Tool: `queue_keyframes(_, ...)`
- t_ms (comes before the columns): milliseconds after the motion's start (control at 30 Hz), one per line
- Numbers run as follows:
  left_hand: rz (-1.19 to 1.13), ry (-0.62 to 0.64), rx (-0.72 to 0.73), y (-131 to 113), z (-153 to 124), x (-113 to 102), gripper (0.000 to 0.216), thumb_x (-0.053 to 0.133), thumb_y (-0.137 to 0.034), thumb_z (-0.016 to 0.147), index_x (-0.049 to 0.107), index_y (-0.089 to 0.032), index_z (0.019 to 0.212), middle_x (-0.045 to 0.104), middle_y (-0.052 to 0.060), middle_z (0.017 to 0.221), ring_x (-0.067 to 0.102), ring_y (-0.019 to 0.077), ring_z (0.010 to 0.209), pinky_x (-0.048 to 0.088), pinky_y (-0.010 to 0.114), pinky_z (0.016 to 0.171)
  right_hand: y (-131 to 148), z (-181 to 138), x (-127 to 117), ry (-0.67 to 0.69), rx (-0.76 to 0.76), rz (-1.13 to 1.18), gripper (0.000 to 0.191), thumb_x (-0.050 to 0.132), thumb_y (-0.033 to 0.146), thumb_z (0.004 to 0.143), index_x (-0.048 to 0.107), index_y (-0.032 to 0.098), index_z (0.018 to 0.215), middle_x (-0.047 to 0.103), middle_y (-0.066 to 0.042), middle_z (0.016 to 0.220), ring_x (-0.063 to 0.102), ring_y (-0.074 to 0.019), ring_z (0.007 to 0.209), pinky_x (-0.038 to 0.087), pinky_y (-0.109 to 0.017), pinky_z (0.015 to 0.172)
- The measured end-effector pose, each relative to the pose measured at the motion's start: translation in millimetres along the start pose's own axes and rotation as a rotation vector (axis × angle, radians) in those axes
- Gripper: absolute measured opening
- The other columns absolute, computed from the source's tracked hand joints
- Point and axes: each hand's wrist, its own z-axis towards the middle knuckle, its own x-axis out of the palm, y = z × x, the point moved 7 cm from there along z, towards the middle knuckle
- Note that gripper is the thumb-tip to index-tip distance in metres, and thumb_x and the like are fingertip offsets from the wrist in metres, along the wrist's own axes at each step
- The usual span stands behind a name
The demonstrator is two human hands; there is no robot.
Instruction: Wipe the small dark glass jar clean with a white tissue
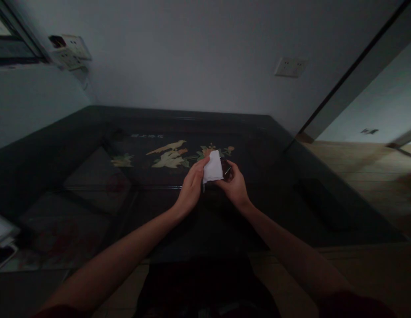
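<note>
My left hand [193, 183] is closed on a white folded tissue or cloth [213, 167], its fingers mostly hidden behind it. On the other side, my right hand [235, 183] wraps its fingers around a small dark, shiny object [227, 170] with a bright glint; its exact kind is too dim to make out. The white piece presses against the left side of that object. Both hands are together just above the dark glossy table [205, 221], in front of a printed bird-and-flower picture [170, 157].
A dark flat object [321, 203] lies on the table's right side. White items [3, 229] stand at the far left edge. Behind the table rises a pale wall with a socket plate [291, 67] and more sockets [73, 51] at left. Wooden floor [344, 161] shows at right.
</note>
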Motion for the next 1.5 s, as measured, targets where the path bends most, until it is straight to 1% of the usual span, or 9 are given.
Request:
queue_keyframes(200,0.227,-0.067,0.139,-1.2,9.5,-9.8,0.038,0.039,-0.042,0.094,0.064,-0.021,0.114,0.059,0.010,0.117,0.052,0.0221,0.113,0.035,0.038,0.106,-3.6,-0.9,7.3,0.043,0.046,0.027,0.071,0.083,0.034,0.055,0.051,0.021,0.117,0.068,-0.010,0.115,0.066,-0.0260,0.104,0.051,-0.046,0.097)
queue_keyframes(700,-0.071,-0.052,-0.014,17.1,-7.3,8.0,0.050,0.037,-0.046,0.095,0.043,-0.020,0.138,0.045,0.011,0.146,0.037,0.0238,0.138,0.022,0.038,0.117,-3.2,-2.4,9.9,0.043,0.047,0.062,0.071,0.083,0.034,0.057,0.051,0.020,0.119,0.067,-0.012,0.117,0.066,-0.0268,0.107,0.051,-0.044,0.098)
queue_keyframes(900,-0.141,-0.041,-0.003,9.8,-23.8,19.7,0.057,0.042,-0.045,0.094,0.032,-0.024,0.145,0.025,0.008,0.158,0.018,0.0226,0.147,0.012,0.036,0.120,1.6,-0.7,4.7,0.015,0.011,0.024,0.077,0.085,0.038,0.055,0.050,0.019,0.121,0.068,-0.013,0.115,0.067,-0.0270,0.103,0.052,-0.044,0.095)
queue_keyframes(1000,-0.175,-0.090,-0.033,11.9,-19.1,13.9,0.052,0.044,-0.045,0.093,0.041,-0.022,0.140,0.040,0.009,0.150,0.033,0.0227,0.140,0.022,0.035,0.117,2.8,-6.4,8.0,0.037,0.018,-0.008,0.077,0.085,0.038,0.057,0.049,0.020,0.122,0.067,-0.012,0.117,0.067,-0.0265,0.104,0.053,-0.044,0.095)
queue_keyframes(1100,-0.263,-0.165,-0.146,26.2,-5.1,1.2,0.042,0.047,-0.046,0.091,0.059,-0.019,0.119,0.064,0.009,0.122,0.056,0.0233,0.117,0.039,0.035,0.106,6.0,-15.2,16.3,0.112,0.000,-0.048,0.077,0.085,0.035,0.058,0.049,0.020,0.124,0.066,-0.012,0.119,0.066,-0.0269,0.106,0.052,-0.044,0.096)
queue_keyframes(1233,-0.481,-0.237,-0.384,52.3,6.5,-7.3,0.040,0.054,-0.050,0.085,0.067,-0.013,0.093,0.071,0.009,0.094,0.065,0.0235,0.093,0.049,0.035,0.090,8.5,-21.8,24.8,0.197,-0.028,-0.062,0.076,0.085,0.034,0.058,0.050,0.021,0.125,0.065,-0.011,0.120,0.064,-0.0268,0.109,0.051,-0.044,0.098)
queue_keyframes(1333,-0.516,-0.206,-0.419,56.9,3.3,-2.5,0.041,0.053,-0.049,0.086,0.066,-0.014,0.102,0.070,0.010,0.104,0.064,0.0241,0.102,0.047,0.037,0.096,5.2,-18.9,23.7,0.183,-0.002,-0.025,0.075,0.084,0.036,0.059,0.050,0.020,0.124,0.066,-0.011,0.119,0.065,-0.0263,0.108,0.051,-0.044,0.098)
queue_keyframes(1433,-0.418,-0.120,-0.258,43.0,-5.9,6.8,0.047,0.046,-0.049,0.091,0.055,-0.021,0.128,0.060,0.008,0.131,0.052,0.0229,0.125,0.036,0.037,0.110,2.9,-12.2,17.7,0.117,0.015,0.018,0.073,0.083,0.037,0.059,0.051,0.019,0.122,0.067,-0.012,0.116,0.066,-0.0270,0.106,0.051,-0.045,0.098)
queue_keyframes(1500,-0.335,-0.074,-0.167,30.8,-15.1,14.2,0.055,0.044,-0.047,0.092,0.040,-0.023,0.141,0.043,0.007,0.149,0.036,0.0211,0.140,0.024,0.034,0.117,3.0,-7.3,12.6,0.070,0.012,0.027,0.073,0.083,0.038,0.059,0.051,0.018,0.121,0.067,-0.013,0.115,0.067,-0.0274,0.105,0.051,-0.046,0.098)
